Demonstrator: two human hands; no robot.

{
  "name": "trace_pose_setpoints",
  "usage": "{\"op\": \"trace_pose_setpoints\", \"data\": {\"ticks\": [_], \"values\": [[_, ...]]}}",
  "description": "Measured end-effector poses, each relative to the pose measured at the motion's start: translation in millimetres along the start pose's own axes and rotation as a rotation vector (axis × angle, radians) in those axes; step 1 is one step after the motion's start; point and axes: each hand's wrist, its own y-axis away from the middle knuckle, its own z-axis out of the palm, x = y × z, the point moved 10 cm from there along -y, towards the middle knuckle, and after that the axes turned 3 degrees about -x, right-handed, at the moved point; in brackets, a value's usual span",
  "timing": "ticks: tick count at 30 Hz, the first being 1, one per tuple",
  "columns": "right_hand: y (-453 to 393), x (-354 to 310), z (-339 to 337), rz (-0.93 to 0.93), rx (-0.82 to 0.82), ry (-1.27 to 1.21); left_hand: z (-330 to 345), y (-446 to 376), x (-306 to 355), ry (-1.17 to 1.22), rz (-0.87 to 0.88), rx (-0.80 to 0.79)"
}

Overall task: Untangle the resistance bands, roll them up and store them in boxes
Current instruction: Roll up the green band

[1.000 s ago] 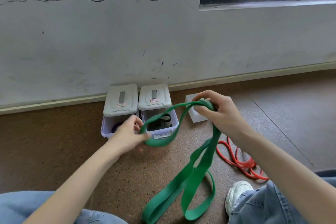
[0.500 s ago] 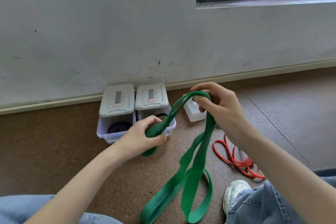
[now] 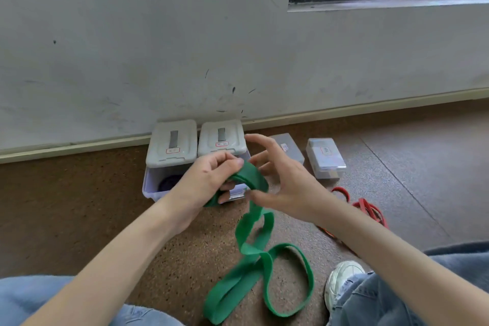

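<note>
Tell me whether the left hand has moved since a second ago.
Yes. The left hand, gripping the green rubber band, has shifted rightward across the two white-lidded boxes, closing on the right hand.

Bare floor lies at the left; boxes by the wall and a red band block middle and right.

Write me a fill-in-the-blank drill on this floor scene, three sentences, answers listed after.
1. The left hand grips a wide flat rubber band coloured ____.
2. The thin tangled band on the brown floor beside the right forearm is ____.
3. The right hand is ____, fingers spread.

Missing words: green; red; open
</note>
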Motion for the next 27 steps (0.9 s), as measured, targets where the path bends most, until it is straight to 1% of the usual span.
{"op": "trace_pose_setpoints", "data": {"ticks": [1, 3, 5, 8, 10, 12, 15, 17, 20, 22, 24, 27], "values": [[0, -3, -1, -0.025, 0.03, 0.034, 0, -1, -1, -0.03, -0.014, 0.003], [0, -10, -3, -0.058, 0.064, 0.065, -4, -2, -4, -0.168, -0.039, 0.024], [0, -13, -5, -0.061, 0.053, 0.149, -8, -2, -4, -0.247, -0.032, 0.013], [2, -13, -14, -0.074, 0.06, 0.306, -12, 4, 2, -0.166, 0.005, -0.059], [5, -17, -19, -0.092, 0.076, 0.361, -11, 7, 3, -0.157, 0.0, -0.11], [7, -22, -23, -0.127, 0.098, 0.369, -6, 7, -2, -0.118, -0.029, -0.153], [10, -32, -25, -0.188, 0.18, 0.357, 10, 5, -9, -0.097, -0.079, -0.223], [11, -33, -26, -0.182, 0.234, 0.376, 23, 6, -12, -0.043, -0.088, -0.292], [13, -30, -29, -0.151, 0.29, 0.426, 25, 4, -19, 0.133, -0.144, -0.296], [14, -29, -36, -0.142, 0.318, 0.431, 12, 1, -21, 0.213, -0.16, -0.237], [10, -30, -34, -0.164, 0.265, 0.419, -5, -1, -21, 0.272, -0.171, -0.172], [6, -28, -14, -0.16, 0.097, 0.415, -10, -1, -21, 0.415, -0.189, -0.16]]}}
